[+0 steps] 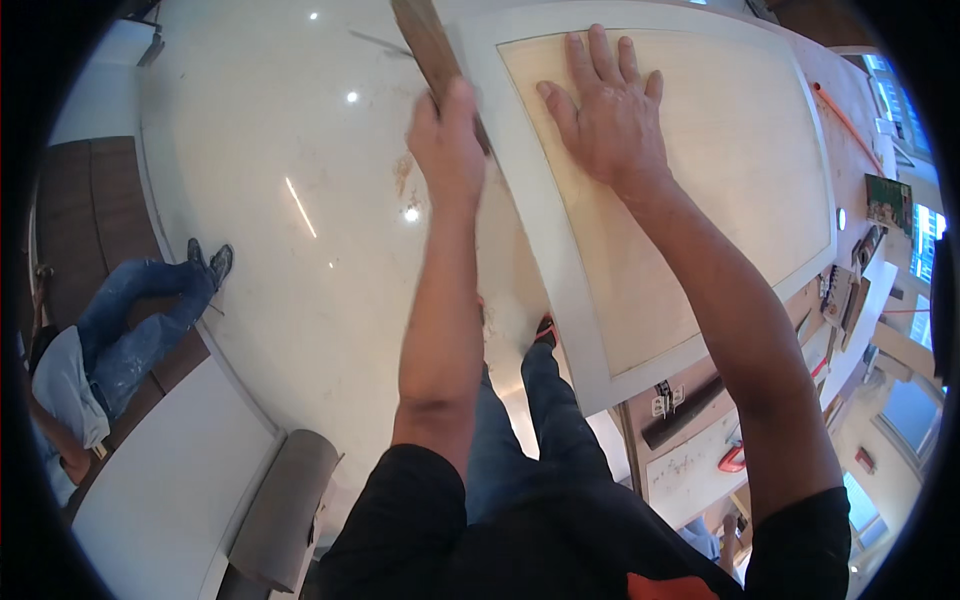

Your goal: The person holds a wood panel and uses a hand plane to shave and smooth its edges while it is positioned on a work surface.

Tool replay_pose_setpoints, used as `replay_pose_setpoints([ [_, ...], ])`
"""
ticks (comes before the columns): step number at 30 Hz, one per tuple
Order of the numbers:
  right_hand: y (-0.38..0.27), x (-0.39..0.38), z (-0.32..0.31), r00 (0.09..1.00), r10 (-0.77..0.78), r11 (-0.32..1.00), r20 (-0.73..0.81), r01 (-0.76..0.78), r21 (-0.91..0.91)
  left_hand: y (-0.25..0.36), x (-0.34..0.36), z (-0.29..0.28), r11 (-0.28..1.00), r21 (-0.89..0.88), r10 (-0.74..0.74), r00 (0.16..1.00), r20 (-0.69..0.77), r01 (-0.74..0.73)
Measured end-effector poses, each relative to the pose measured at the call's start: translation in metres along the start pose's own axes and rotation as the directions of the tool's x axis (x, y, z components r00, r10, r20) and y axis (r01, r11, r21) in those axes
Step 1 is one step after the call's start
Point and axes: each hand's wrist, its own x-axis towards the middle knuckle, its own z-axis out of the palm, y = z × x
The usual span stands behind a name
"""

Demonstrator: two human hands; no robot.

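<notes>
My left hand is closed around a long brown wooden strip, held at the left edge of a framed panel. The strip slants up past my fingers, and its lower end shows beside my wrist against the panel's edge. My hand and the strip are slightly blurred. The panel has a white frame around a pale wood-coloured centre. Flat on that centre rests my right hand, fingers spread and nothing in its grasp.
Under the panel is a workbench with tools and a red clamp. An orange rod lies beyond the panel. At left, a person in jeans is by brown boards; a grey roll lies nearer. Brownish dust marks the shiny floor.
</notes>
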Motion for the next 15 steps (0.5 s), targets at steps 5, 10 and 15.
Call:
replay_pose_setpoints([
  [5,0.011,0.001,0.006,1.000,0.025,0.999,-0.012,-0.025,-0.029,-0.032,-0.142,-0.022,0.998,-0.057,-0.027,0.998,0.065,0.031],
  [10,0.012,-0.001,0.002,0.999,0.032,0.999,0.010,-0.032,-0.041,-0.011,-0.070,0.000,0.998,0.001,-0.068,0.997,0.030,0.068],
  [15,0.005,0.000,0.009,0.998,-0.021,0.999,-0.064,0.019,-0.029,-0.002,-0.045,-0.001,0.994,0.071,-0.078,0.997,-0.007,0.078],
])
